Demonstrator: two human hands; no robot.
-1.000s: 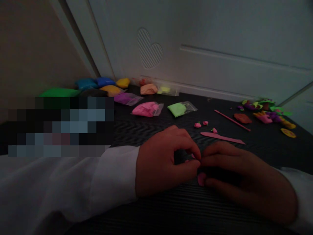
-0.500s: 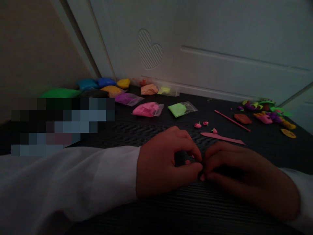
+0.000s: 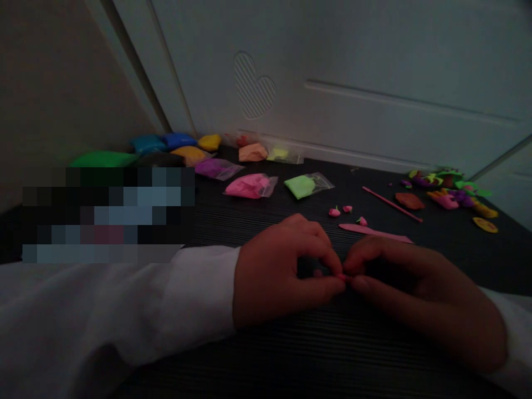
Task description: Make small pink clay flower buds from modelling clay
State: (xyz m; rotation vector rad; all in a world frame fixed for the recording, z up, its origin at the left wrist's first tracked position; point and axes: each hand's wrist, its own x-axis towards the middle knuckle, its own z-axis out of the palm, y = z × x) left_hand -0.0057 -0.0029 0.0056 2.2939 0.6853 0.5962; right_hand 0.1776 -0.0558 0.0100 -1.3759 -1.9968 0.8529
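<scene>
Between the thumb and forefinger of my left hand (image 3: 286, 271) is a small piece of pink clay (image 3: 341, 277). The fingertips of my right hand (image 3: 428, 299) pinch its other end, so both hands meet over the dark table. Another small pink bit (image 3: 318, 273) lies partly hidden behind my left fingers. Just beyond the hands rests a flat pink clay knife (image 3: 374, 233). Past it sit three small pink clay buds with green bits, one of them a bud (image 3: 334, 212) at the left.
A thin pink rod (image 3: 393, 204) and a reddish-brown clay lump (image 3: 409, 200) lie farther right, near several coloured clay figures (image 3: 451, 197). Bags of clay line the back, among them a pink bag (image 3: 249, 186) and a light green bag (image 3: 303, 185). A white panel (image 3: 353, 50) stands behind the table.
My right thumb and fingertips have moved up slightly and closed on the pink clay, which now shows between both hands. The view has shifted slightly.
</scene>
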